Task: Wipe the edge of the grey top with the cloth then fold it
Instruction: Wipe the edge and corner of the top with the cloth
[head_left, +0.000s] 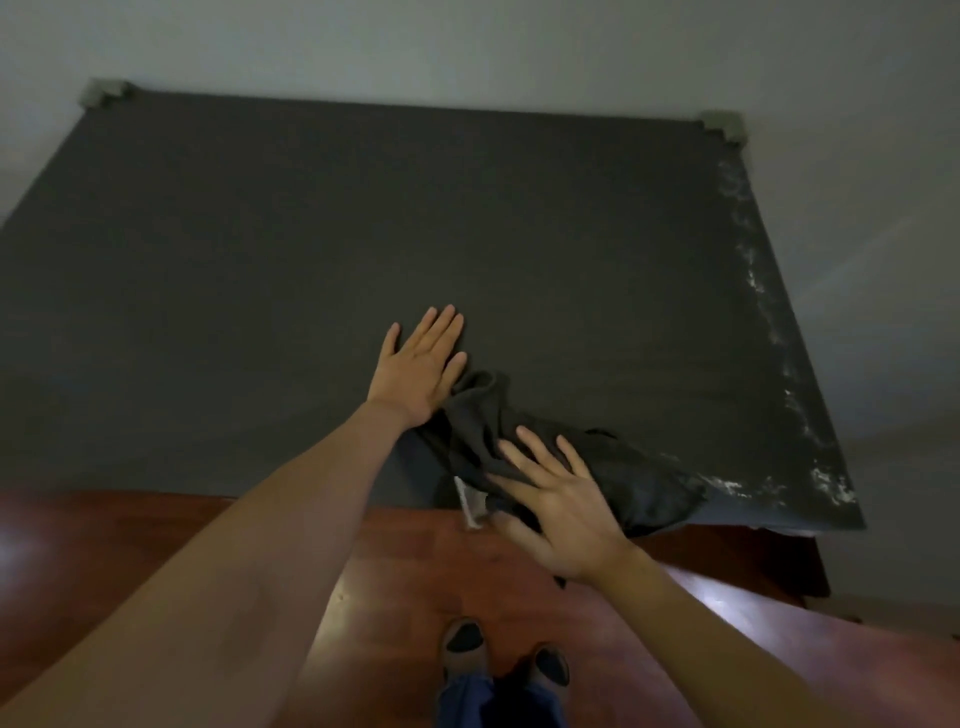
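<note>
Your left hand (422, 364) lies flat and spread on the grey top (311, 249), fingers extended, gripping nothing, its thumb side just touching the far end of the dark cloth (561, 467). Your right hand (563, 506) is also open, fingers splayed and pressed down on the bunched cloth rather than closed around it. The cloth sits at the near edge of the grey top, towards its near right corner, rumpled into a long ridge, and part of it droops over that edge; a pale label (470, 501) hangs there too. That overhang is your first risk: with only a flat palm pinning it, a quick sweep could drag the cloth off the edge and drop it to the wooden floor (156, 545). Whitish residue (769, 312) runs along the right edge of the grey top and round the near right corner, so the wiping looks unfinished; a crumpled cloth would probably skip patches or smear the marks inward instead of lifting them. Folding now would also trap that dirt in the layers. Because the cloth is nearly the same shade as the grey top and the light is dim, you may misjudge where its hems lie and fold it crooked.
</note>
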